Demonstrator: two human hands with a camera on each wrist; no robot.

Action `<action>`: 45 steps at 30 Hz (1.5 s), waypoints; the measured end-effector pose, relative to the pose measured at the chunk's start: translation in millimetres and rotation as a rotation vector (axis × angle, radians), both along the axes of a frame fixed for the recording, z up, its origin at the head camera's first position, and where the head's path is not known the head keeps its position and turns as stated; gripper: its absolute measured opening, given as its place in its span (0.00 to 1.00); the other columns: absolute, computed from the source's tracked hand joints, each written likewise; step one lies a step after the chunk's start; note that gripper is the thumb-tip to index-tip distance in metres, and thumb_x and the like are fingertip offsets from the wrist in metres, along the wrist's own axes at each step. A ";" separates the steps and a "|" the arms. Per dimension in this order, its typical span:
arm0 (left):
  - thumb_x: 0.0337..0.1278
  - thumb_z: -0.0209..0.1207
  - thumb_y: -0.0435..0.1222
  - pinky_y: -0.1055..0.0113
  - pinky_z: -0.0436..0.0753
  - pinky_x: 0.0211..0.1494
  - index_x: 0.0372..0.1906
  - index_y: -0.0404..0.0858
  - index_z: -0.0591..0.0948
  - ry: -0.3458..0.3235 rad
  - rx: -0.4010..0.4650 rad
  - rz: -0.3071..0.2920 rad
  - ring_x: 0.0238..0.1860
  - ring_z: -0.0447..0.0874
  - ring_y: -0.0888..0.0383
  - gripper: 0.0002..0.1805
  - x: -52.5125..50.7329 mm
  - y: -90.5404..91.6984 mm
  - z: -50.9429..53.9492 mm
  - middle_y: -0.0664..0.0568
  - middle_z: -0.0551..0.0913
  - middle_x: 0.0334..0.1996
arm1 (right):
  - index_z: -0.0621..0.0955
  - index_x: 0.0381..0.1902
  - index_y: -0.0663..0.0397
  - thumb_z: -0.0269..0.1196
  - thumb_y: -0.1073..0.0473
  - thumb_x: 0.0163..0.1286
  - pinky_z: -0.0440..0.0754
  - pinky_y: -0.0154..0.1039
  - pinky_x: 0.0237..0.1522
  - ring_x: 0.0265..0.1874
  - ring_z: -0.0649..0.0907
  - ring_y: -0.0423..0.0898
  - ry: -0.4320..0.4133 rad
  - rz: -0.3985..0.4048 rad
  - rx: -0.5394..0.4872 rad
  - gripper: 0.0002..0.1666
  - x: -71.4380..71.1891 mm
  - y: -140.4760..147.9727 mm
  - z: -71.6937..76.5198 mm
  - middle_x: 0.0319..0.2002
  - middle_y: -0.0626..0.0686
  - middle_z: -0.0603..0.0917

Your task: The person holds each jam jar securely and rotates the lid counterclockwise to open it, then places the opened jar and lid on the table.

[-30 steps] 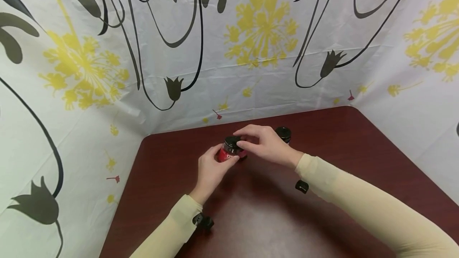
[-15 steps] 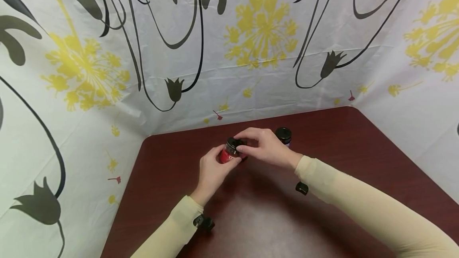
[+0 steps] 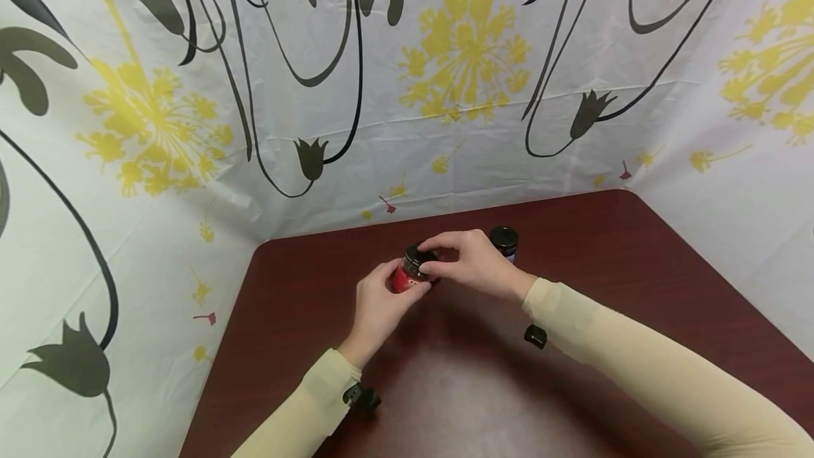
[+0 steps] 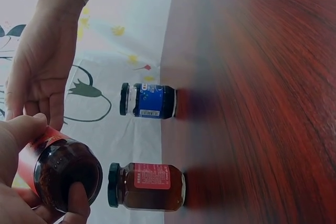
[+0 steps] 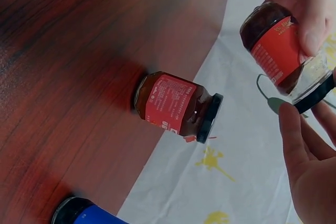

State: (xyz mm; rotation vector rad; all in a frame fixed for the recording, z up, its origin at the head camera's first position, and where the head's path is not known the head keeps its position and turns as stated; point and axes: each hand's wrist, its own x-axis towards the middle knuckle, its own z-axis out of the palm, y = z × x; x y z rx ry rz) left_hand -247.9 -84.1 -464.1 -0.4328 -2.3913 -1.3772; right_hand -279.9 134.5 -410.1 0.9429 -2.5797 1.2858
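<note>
In the head view my left hand (image 3: 375, 306) grips a glass jar (image 3: 405, 280) with a red label and dark contents. Raised off the table, this jar leans in the wrist views. Thumb and fingers of my right hand (image 3: 477, 265) pinch the rim of its black lid (image 3: 418, 256); the lid sits on the jar's mouth. The right wrist view shows the thumb against the lid's edge, with part of the lid cut off by the frame. A second red-labelled jar (image 5: 170, 103) stands upright on the table, lidded, mostly hidden behind my hands in the head view.
A blue-labelled jar (image 4: 152, 100) with a dark lid stands near the second red-labelled one, just beyond my right hand. The dark red wooden table (image 3: 305, 281) ends at a white flower-patterned cloth (image 3: 381, 104) at the back and sides.
The held jar and my left hand have shifted slightly right and toward me. My right fingers have shifted a little at the lid, and more of its top shows.
</note>
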 end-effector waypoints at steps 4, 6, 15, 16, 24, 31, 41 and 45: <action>0.48 0.74 0.56 0.67 0.84 0.36 0.52 0.49 0.85 0.027 -0.041 -0.004 0.37 0.81 0.64 0.27 0.1 -1.9 -1.3 0.61 0.84 0.40 | 0.86 0.52 0.34 0.71 0.40 0.64 0.83 0.38 0.38 0.40 0.83 0.34 -0.013 -0.013 0.002 0.19 0.4 0.0 -0.4 0.43 0.38 0.87; 0.47 0.74 0.56 0.66 0.84 0.36 0.53 0.48 0.85 0.044 -0.054 -0.008 0.38 0.81 0.64 0.28 -0.1 -3.0 -0.7 0.60 0.84 0.40 | 0.86 0.52 0.34 0.71 0.40 0.64 0.83 0.38 0.38 0.40 0.83 0.34 -0.012 -0.010 -0.003 0.20 0.7 0.1 0.0 0.44 0.38 0.87; 0.46 0.76 0.53 0.57 0.86 0.41 0.54 0.46 0.84 0.048 -0.062 -0.058 0.41 0.82 0.62 0.29 0.0 -6.3 6.2 0.58 0.85 0.44 | 0.86 0.52 0.38 0.72 0.43 0.64 0.84 0.49 0.43 0.42 0.84 0.40 0.005 0.036 -0.054 0.20 -0.1 3.3 0.9 0.46 0.38 0.86; 0.46 0.76 0.53 0.58 0.86 0.42 0.55 0.46 0.84 0.041 -0.063 -0.064 0.41 0.82 0.62 0.30 0.3 -6.3 6.6 0.57 0.85 0.44 | 0.86 0.52 0.38 0.72 0.44 0.63 0.84 0.50 0.44 0.43 0.84 0.41 0.010 0.040 -0.058 0.20 -0.4 3.7 0.2 0.47 0.38 0.86; 0.46 0.77 0.51 0.68 0.83 0.39 0.55 0.46 0.84 0.003 -0.085 -0.079 0.39 0.81 0.64 0.29 3.7 -5.5 9.1 0.60 0.84 0.43 | 0.87 0.52 0.36 0.73 0.42 0.62 0.84 0.39 0.43 0.46 0.84 0.37 0.042 0.029 -0.055 0.20 1.4 6.1 -6.4 0.50 0.35 0.85; 0.46 0.78 0.49 0.69 0.83 0.37 0.57 0.45 0.84 -0.016 -0.104 -0.105 0.38 0.83 0.61 0.31 7.8 -7.2 11.0 0.59 0.85 0.41 | 0.88 0.51 0.38 0.72 0.41 0.62 0.84 0.39 0.44 0.54 0.82 0.36 0.049 0.050 -0.081 0.21 6.2 8.5 -12.7 0.54 0.38 0.83; 0.47 0.77 0.49 0.68 0.82 0.35 0.57 0.49 0.84 -0.020 -0.127 -0.155 0.36 0.79 0.64 0.29 8.7 -10.8 12.5 0.63 0.85 0.42 | 0.88 0.51 0.43 0.73 0.46 0.62 0.86 0.46 0.43 0.57 0.82 0.43 0.116 0.085 -0.130 0.20 12.4 7.4 -17.8 0.55 0.47 0.84; 0.48 0.77 0.49 0.67 0.81 0.33 0.57 0.51 0.84 -0.020 -0.130 -0.182 0.35 0.79 0.63 0.29 8.7 -12.0 15.1 0.65 0.85 0.43 | 0.89 0.50 0.45 0.74 0.48 0.62 0.85 0.44 0.43 0.56 0.83 0.45 0.156 0.086 -0.143 0.19 12.8 6.9 -17.2 0.54 0.49 0.85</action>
